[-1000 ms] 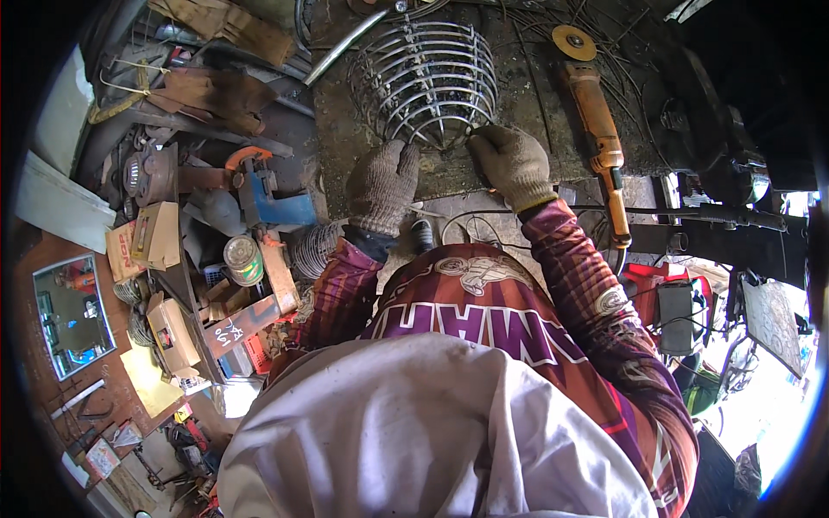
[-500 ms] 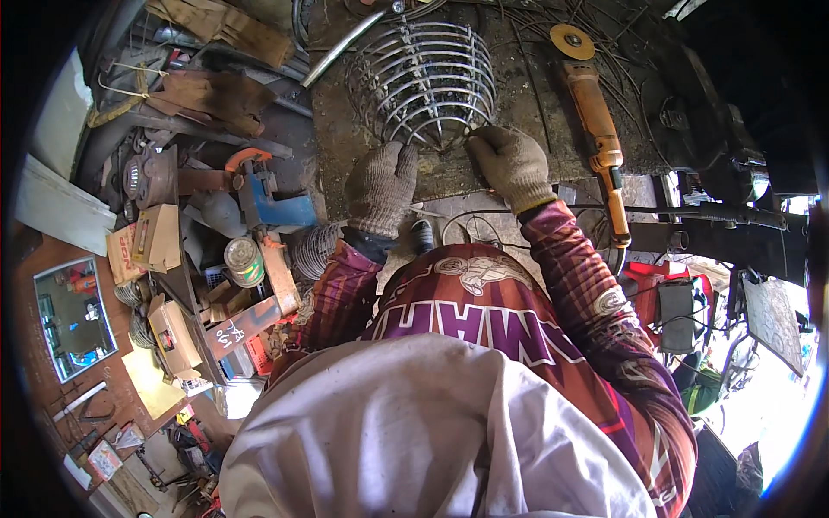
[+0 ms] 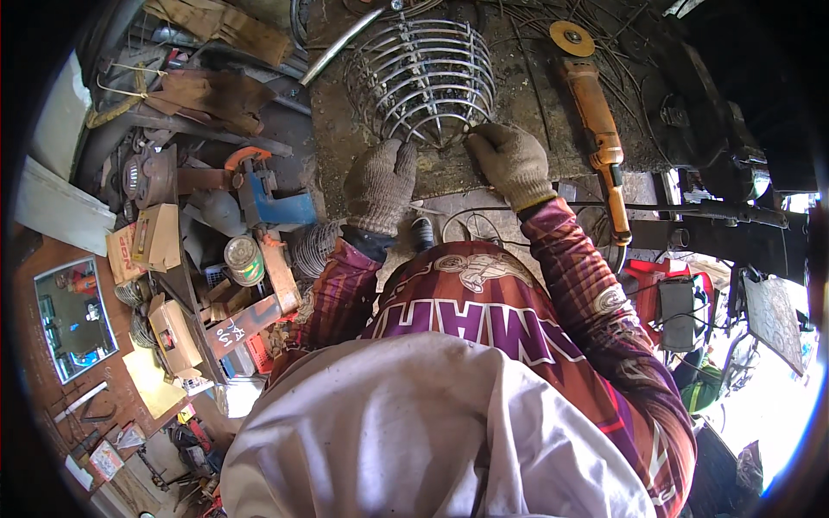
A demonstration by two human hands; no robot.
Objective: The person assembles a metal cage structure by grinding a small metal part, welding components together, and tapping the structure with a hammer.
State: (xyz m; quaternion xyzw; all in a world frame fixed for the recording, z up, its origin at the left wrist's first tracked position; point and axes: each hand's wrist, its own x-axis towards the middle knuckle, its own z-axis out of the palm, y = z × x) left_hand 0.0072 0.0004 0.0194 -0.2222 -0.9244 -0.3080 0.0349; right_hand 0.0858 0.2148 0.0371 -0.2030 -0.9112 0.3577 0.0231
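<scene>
A round wire cage (image 3: pixel 423 78) of bent steel rods lies on the dirty workbench (image 3: pixel 527 112) in front of me. My left hand (image 3: pixel 380 181), in a knitted work glove, rests at the cage's near left edge with the fingers on its lowest wires. My right hand (image 3: pixel 511 162), gloved the same way, grips a wire at the cage's near right rim. Both forearms wear patterned maroon sleeves. A white cloth covers my lap.
An orange angle grinder (image 3: pixel 596 129) with its disc lies on the bench to the right. A long metal rod (image 3: pixel 345 43) leans at the cage's left. A blue vise (image 3: pixel 268 194), a tin can (image 3: pixel 243 259), boxes and scrap crowd the left side.
The cage and both hands stay almost where they were; my left hand has shifted slightly along the cage's lower wires.
</scene>
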